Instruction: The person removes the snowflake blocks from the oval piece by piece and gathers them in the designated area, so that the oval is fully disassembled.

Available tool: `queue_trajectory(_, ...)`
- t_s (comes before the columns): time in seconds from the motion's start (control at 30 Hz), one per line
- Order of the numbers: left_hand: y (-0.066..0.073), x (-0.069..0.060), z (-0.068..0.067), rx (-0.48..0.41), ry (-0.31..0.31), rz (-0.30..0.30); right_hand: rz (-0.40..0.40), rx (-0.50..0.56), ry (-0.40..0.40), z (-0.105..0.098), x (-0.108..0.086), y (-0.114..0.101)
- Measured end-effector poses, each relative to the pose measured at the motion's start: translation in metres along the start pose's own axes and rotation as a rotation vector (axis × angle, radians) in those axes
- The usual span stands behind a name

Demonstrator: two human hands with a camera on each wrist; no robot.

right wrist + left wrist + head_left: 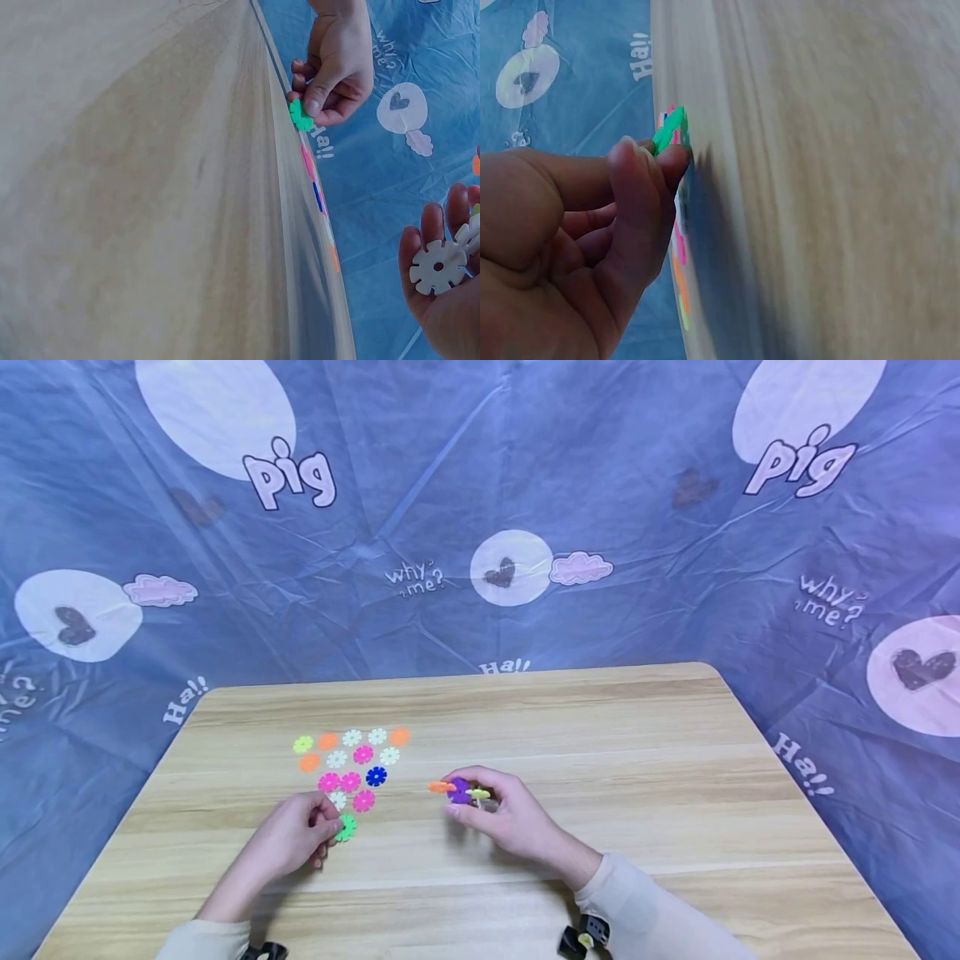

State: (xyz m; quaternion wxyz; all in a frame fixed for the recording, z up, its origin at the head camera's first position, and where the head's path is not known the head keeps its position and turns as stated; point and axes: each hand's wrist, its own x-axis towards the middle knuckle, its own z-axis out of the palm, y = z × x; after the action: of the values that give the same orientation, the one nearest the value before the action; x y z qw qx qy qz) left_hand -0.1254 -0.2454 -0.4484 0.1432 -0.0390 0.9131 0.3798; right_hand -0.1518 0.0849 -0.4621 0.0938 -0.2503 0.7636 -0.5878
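Observation:
Between thumb and fingers, my left hand pinches a green notched plastic disc, held just above the table in the left wrist view. My right hand holds a small cluster of joined snowflake discs. A purple disc sits in its middle, with an orange disc on the left and a yellow-green disc on the right. The right wrist view shows white discs of the cluster against my palm. How all its pieces interlock is partly hidden by my fingers.
Several loose discs lie flat beyond my left hand, among them a dark blue disc, a pink disc, a white disc and an orange disc. The wooden table meets a blue printed cloth behind.

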Motion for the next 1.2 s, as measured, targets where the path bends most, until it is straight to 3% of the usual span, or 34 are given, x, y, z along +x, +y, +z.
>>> queue_trajectory(0.53, -0.003, 0.005, 0.000, 0.070, 0.012, -0.002, 0.007, 0.009, -0.010, 0.000, 0.000, -0.001)
queue_trajectory(0.8, -0.002, 0.005, 0.000, 0.059, 0.019, -0.003, 0.007, 0.010, -0.010, 0.000, 0.000, -0.002)
queue_trajectory(1.2, 0.013, 0.001, -0.004, 0.064, 0.164, 0.138, 0.005, 0.018, -0.003, 0.000, 0.000, -0.003)
